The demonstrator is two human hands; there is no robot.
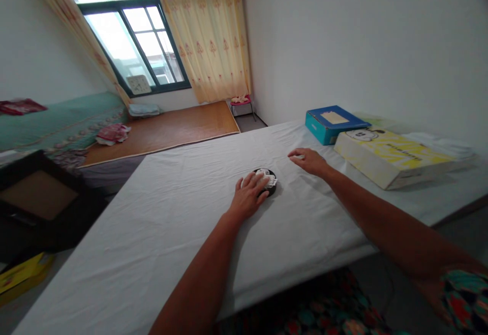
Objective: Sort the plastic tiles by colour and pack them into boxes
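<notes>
A round black dish (272, 190) rests on the white cloth with several flat white pieces (270, 176) heaped in it; their kind is too small to make out. Over its left side lies my left hand (249, 193), fingers stretched out and touching the dish and pieces, covering part of them. To the right of the dish, my right hand (310, 162) hovers just above the cloth. Its thumb and fingers are pinched together around a small white piece (299, 157), mostly hidden by the fingers.
A white cloth covers the table (171, 223). At its right, by the wall, stand a blue box (331, 121) and a yellow-and-white box (396, 157). Beyond are a bed with a brown mat (190, 124) and a pink stool (241, 102). A dark cabinet (38, 198) stands left.
</notes>
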